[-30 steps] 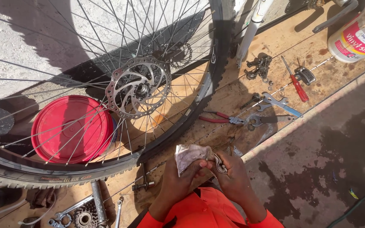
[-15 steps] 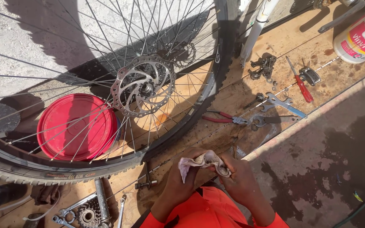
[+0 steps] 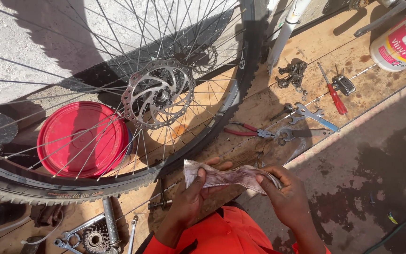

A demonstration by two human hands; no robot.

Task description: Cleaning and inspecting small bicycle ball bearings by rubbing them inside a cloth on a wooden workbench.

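My left hand (image 3: 191, 197) and my right hand (image 3: 285, 195) hold a dirty, stained rag (image 3: 231, 176) stretched out between them, each pinching one end. Whether a small metal part is inside the rag cannot be seen. Both hands hover over the near edge of a wooden board (image 3: 269, 101), just in front of a bicycle wheel (image 3: 175, 155) with a knobby tyre. The wheel's silver disc rotor (image 3: 158, 94) sits at the hub, above and left of my hands. My sleeves are orange.
A red bucket lid (image 3: 83, 138) lies behind the spokes. Red-handled pliers (image 3: 247, 132), spanners (image 3: 313, 115), a red screwdriver (image 3: 333, 96), a derailleur (image 3: 293, 73) and a paint tub (image 3: 400, 40) lie on the board. A sprocket cassette (image 3: 92, 240) sits lower left. Wet concrete (image 3: 377, 178) is at the right.
The rag was bunched between my two hands close together; now my hands have moved apart and pulled it out flat and long. My right hand shifted to the right.
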